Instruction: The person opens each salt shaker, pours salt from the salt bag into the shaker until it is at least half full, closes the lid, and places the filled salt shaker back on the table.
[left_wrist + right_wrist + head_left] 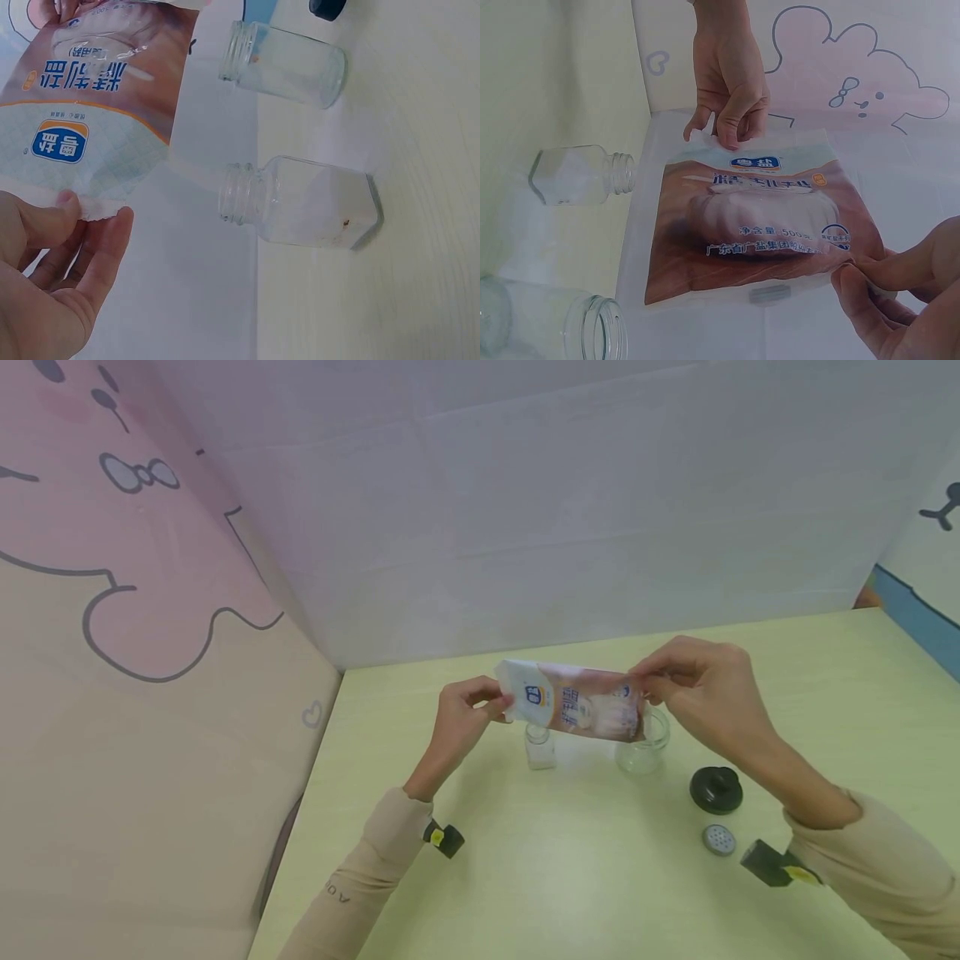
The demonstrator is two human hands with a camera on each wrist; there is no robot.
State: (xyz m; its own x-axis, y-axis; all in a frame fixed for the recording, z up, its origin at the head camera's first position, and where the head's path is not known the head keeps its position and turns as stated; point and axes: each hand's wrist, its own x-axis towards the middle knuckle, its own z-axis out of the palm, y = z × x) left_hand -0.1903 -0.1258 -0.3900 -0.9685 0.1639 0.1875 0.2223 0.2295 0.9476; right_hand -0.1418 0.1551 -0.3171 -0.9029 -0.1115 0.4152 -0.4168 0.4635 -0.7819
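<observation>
A brown and pale-blue printed salt bag (581, 702) is stretched sideways above the table between both hands. My left hand (468, 714) pinches its pale end between thumb and fingers. The brown end is pinched by my right hand (705, 689). Below the bag stands a small clear glass bottle (319, 202), uncapped, with white contents in it. Beside it is a wider clear glass jar (596, 330) with an open mouth, which the bag partly covers in the head view.
On the table (525, 893), right of the jar, lie a black knobbed lid (716, 790) and a small grey perforated cap (719, 840). A pale cloth wall (562, 510) rises behind the table, and a printed cloth (150, 735) hangs along its left side.
</observation>
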